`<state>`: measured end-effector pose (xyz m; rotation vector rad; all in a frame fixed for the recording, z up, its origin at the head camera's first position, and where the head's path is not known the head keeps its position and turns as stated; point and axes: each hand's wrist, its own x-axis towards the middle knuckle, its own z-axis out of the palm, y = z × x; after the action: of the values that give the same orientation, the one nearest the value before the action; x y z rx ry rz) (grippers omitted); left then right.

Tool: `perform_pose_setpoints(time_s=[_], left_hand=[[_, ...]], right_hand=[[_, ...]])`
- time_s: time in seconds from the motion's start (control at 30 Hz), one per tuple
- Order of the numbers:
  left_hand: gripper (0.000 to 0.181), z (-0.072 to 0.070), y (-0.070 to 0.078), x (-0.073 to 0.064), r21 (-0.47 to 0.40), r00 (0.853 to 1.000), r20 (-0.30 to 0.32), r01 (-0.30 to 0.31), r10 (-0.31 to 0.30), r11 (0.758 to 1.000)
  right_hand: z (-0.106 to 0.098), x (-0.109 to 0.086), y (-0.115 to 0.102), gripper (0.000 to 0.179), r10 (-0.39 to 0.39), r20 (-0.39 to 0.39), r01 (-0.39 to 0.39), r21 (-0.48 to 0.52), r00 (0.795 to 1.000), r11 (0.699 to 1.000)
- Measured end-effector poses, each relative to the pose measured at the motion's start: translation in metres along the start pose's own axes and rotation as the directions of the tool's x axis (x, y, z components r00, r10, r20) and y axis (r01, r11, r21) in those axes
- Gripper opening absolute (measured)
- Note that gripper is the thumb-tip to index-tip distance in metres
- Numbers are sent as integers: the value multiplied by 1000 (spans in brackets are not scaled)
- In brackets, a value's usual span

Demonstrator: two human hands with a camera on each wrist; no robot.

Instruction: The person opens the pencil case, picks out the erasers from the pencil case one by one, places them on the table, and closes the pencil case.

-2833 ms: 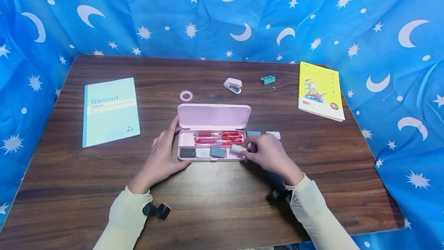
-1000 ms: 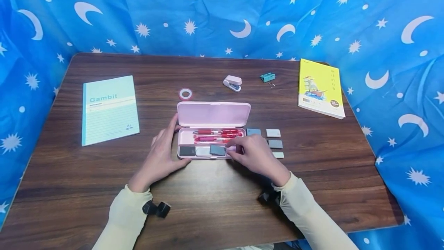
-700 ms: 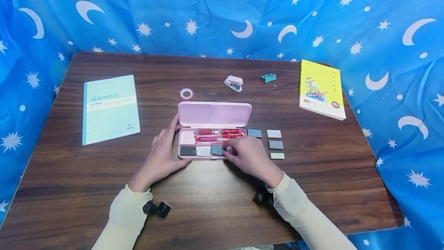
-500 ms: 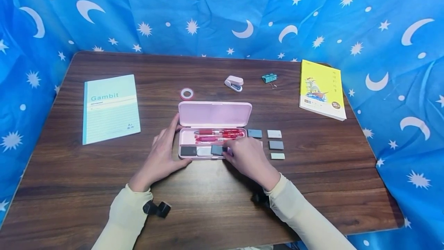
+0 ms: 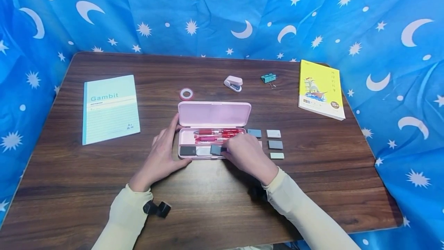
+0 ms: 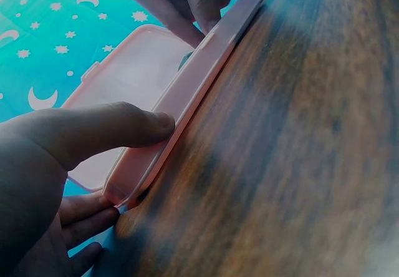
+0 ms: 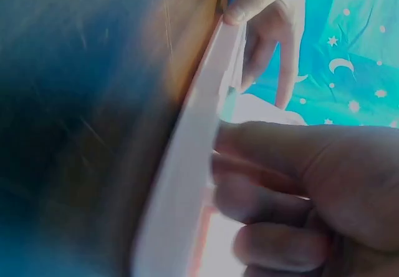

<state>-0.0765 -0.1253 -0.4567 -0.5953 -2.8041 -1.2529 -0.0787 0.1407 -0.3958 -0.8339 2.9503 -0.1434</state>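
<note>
"Starting nearest?"

"Pale sleeves (image 5: 126, 219), black camera (image 5: 163, 209) on the left cuff."

"And the hands?"

"Left hand (image 5: 161, 153) gripping the left end of the pink pencil case (image 5: 187, 137), thumb along the near wall (image 6: 201, 74). Right hand (image 5: 249, 152) with curled fingers, tips down in the near compartment (image 5: 204, 158) by the right end of the grey eraser (image 5: 216, 149). Cannot tell whether pinching it."

"Case placed where?"

"Mid-table, open. Left of the grey eraser, white eraser (image 5: 203, 151) and black eraser (image 5: 188, 151). Loose erasers (image 5: 275, 144) on the wooden table (image 5: 208, 215), just right. In the far compartment (image 5: 184, 134), red pens (image 5: 213, 138); behind them, the raised lid (image 5: 215, 114)."

"Farther off?"

"Notebook (image 5: 111, 109) at left; tape (image 5: 182, 96), then stapler (image 5: 232, 82) and clip (image 5: 268, 78) rightward, yellow book (image 5: 320, 88) far right. Last, blue curtain (image 5: 208, 7) with moons and stars."
</note>
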Motion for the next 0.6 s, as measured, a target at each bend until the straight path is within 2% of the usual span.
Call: perform_pose_setpoints(time_s=[0.17,0.27,0.33,0.4,0.5,0.6], left_hand=[[135,0,0,0,-5,1000,2,6,-6,1000],[135,1,-1,0,-4,1000,6,13,-13,1000],[135,1,-1,0,-2,1000,9,17,-17,1000],[135,1,-1,0,2,1000,9,20,-20,1000],[136,1,-1,0,2,1000,1,14,-14,1000],[136,1,-1,0,3,1000,-12,-2,3,1000]], right_hand=[[5,1,6,11,12,0,-12,152,1000,988],[8,2,11,11,40,1,-39,247,999,968],[7,2,14,9,55,7,-55,323,998,945],[6,2,17,8,66,25,-70,416,998,906],[3,0,23,10,74,51,-89,561,996,823],[-6,-4,33,9,70,51,-86,659,996,747]])
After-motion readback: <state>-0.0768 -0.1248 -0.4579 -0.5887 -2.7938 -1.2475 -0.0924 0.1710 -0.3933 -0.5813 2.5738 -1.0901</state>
